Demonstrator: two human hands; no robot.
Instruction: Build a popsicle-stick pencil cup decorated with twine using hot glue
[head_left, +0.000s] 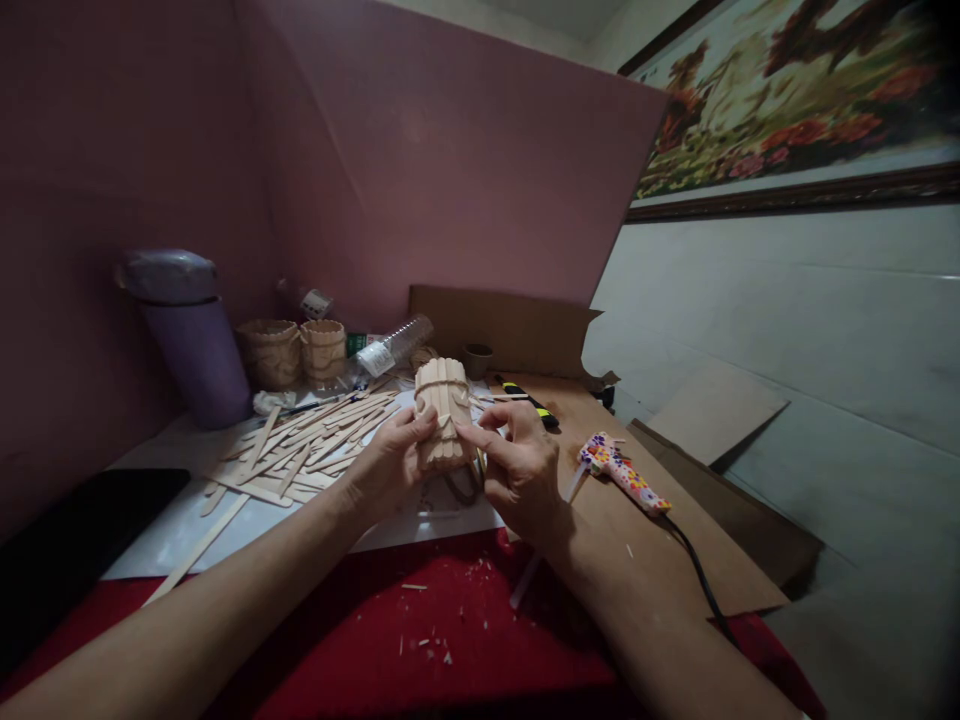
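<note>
A small cup made of upright wooden craft sticks (pixel 442 390) is held up over the table in my left hand (pixel 397 450), whose thumb lies along its side. A thin band runs round the cup near its top, and small wooden pieces sit on its front. From the right, my right hand (pixel 521 465) touches the cup's lower front with a fingertip, its other fingers curled. Whether a small piece is pinched there is hidden. A pile of loose craft sticks (pixel 315 445) spreads over white paper to the left.
A flowered glue gun (pixel 622 475) with a black cord lies on brown board at right, near a yellow-black cutter (pixel 529 400). Further back are a purple tumbler (pixel 195 340), two wooden cups (pixel 274 355) and a plastic bottle (pixel 397 345). Scraps dot the red cloth (pixel 390 640).
</note>
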